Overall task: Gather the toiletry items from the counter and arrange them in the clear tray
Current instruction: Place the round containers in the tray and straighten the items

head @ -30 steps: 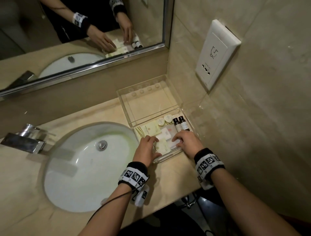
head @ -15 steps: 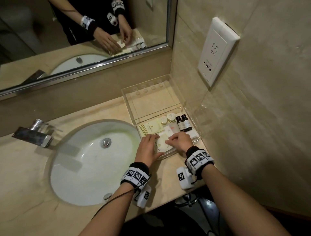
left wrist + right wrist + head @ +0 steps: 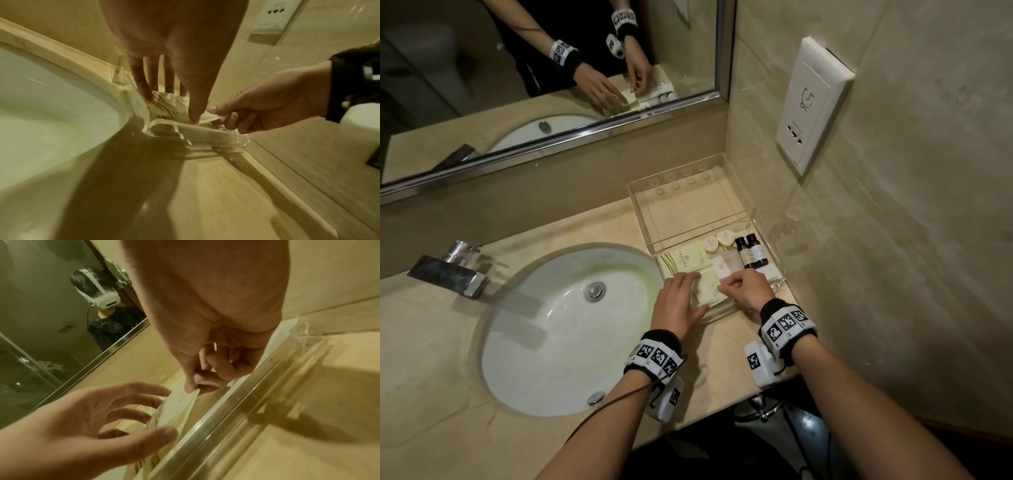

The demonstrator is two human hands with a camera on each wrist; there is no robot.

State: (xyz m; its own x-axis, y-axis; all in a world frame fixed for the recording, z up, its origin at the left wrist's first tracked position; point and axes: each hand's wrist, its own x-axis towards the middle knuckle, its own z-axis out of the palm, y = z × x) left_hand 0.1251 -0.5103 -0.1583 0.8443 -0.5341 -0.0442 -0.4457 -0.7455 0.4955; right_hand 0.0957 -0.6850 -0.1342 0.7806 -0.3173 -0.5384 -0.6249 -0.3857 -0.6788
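The clear tray (image 3: pixel 779 286) sits in the counter's right corner, its lid (image 3: pixel 688 205) leaning open against the wall. Inside lie pale yellow packets (image 3: pixel 686 258), two round soaps (image 3: pixel 719 241) and two dark bottles (image 3: pixel 751 251). A cream packet (image 3: pixel 709 291) lies at the tray's near end. My left hand (image 3: pixel 683 294) has straight fingers spread on the packet's left side (image 3: pixel 164 105). My right hand (image 3: pixel 736 286) pinches the packet's right edge (image 3: pixel 193 394) between thumb and forefinger.
A white oval sink (image 3: pixel 565 329) fills the counter left of the tray, with a chrome faucet (image 3: pixel 452 270) at its far left. A mirror (image 3: pixel 551 85) runs along the back wall. A white socket panel (image 3: pixel 811 102) is on the right wall.
My right hand slid left from the tray's near right corner onto the cream packet's right edge. My left hand stays at the packet's left side.
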